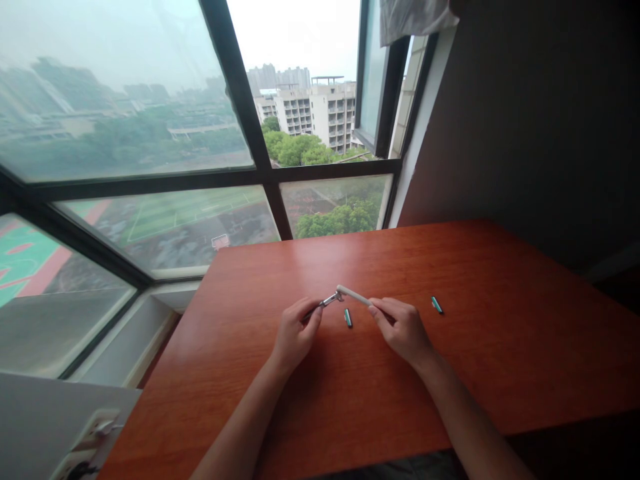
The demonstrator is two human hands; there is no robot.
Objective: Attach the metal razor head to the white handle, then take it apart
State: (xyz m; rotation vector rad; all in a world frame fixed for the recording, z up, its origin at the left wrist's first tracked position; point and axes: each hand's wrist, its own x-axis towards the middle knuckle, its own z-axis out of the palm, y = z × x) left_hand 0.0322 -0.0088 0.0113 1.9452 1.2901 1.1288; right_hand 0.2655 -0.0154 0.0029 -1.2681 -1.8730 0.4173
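Observation:
My left hand (pixel 299 331) is closed round a silver razor handle (pixel 330 300), its bare metal head pointing up and to the right. My right hand (pixel 401 327) pinches a slim, pale grey stick (pixel 355 295) between thumb and fingers. The stick's far tip meets or overlaps the handle's head; whether they touch I cannot tell. Just below, between my hands, a small teal and black razor cartridge (pixel 348 318) lies on the table. Another such cartridge (pixel 437 305) rests to the right of my right hand.
The reddish-brown wooden table (pixel 240 373) reaches to the windows at the back. A dark window frame (pixel 200 181) runs along behind it, with one pane (pixel 373 80) swung outward. Power sockets (pixel 97 430) sit on the wall at lower left.

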